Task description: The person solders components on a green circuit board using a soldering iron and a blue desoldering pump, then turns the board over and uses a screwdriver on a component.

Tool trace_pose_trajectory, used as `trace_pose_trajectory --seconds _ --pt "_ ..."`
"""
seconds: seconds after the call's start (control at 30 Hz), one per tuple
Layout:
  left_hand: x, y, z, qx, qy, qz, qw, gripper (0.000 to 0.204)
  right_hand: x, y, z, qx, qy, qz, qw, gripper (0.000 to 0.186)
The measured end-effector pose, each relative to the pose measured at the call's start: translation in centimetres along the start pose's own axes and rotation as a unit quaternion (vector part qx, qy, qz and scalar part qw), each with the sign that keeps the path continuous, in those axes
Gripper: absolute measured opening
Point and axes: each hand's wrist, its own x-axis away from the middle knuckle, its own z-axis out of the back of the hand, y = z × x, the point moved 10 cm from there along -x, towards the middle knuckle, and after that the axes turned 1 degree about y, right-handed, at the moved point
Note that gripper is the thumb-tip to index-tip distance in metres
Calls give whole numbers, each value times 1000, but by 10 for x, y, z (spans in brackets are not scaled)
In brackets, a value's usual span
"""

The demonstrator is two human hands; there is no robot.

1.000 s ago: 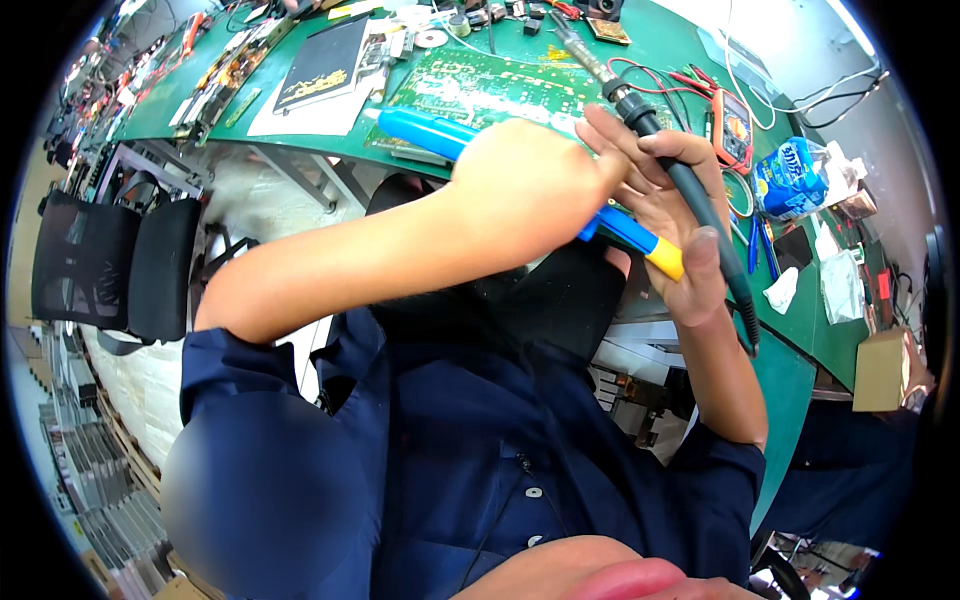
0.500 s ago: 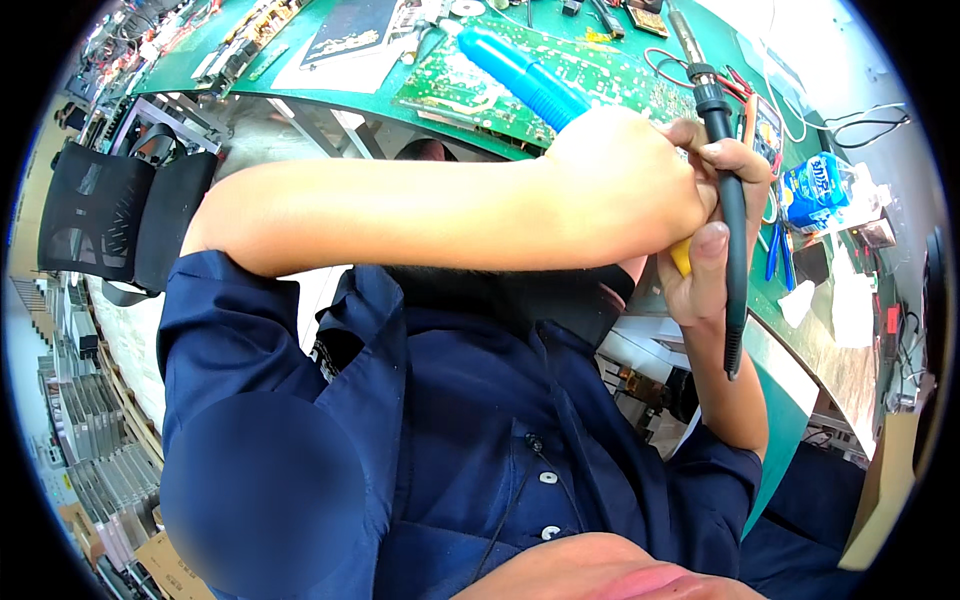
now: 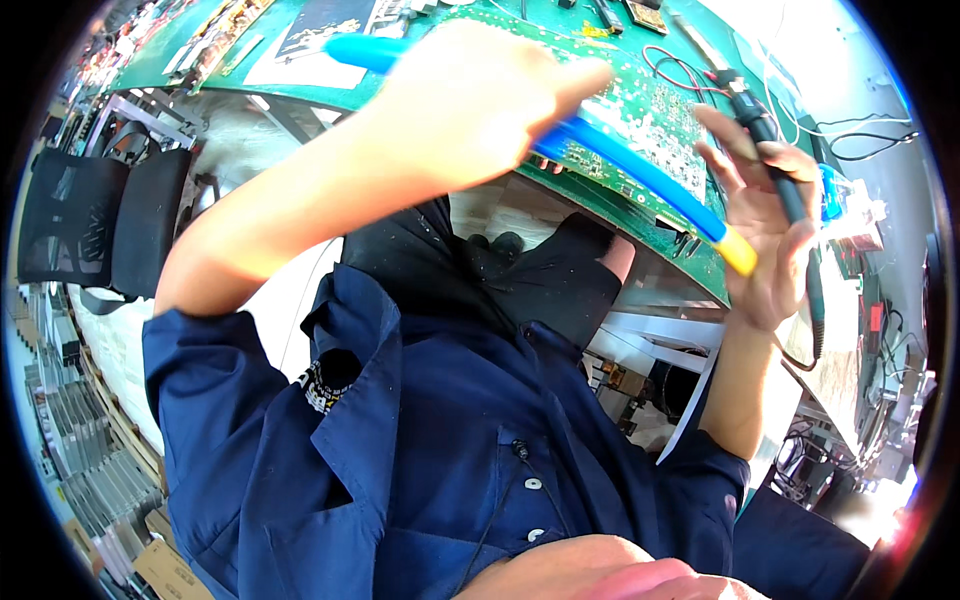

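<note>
My left hand (image 3: 490, 105), blurred by motion, is wrapped round a blue solder sucker (image 3: 650, 180) above the front edge of the circuit board. One blue end sticks out to the left. Its yellow end (image 3: 738, 255) points right, by the palm of my right hand (image 3: 765, 230); whether they touch I cannot tell. A black-handled soldering iron (image 3: 752, 112) lies between the fingers and thumb of my right hand, its metal end slanting up and left. Beneath the hands, a large green circuit board (image 3: 655, 115) lies on the green bench mat.
Red and black leads (image 3: 672, 68) cross the bench beyond the board. At far left, white paper (image 3: 290, 72) carries a dark panel with small parts. A blue and white packet (image 3: 838, 192) stands right of my right hand. A black mesh chair (image 3: 85, 220) is at left.
My hands have come apart. The left has swung left with the solder sucker, now turned so its yellow end shows. My right hand has moved slightly right, fingers looser round the soldering iron.
</note>
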Motion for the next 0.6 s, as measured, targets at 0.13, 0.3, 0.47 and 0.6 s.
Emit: trace_pose_trajectory --seconds 0.13,0.3,0.47,0.6 --pt "39 -59 15 -31 75 38 996 37 -10 3 55 225 81 -21 971 55" --pt "77 -144 32 169 114 229 952 26 -27 21 125 276 119 -55 952 57" --pt "86 -193 41 600 131 207 761 36 -53 79 178 244 142 -180 942 50" --pt "65 -205 51 679 207 174 682 53 -65 113 182 224 142 -207 942 41"
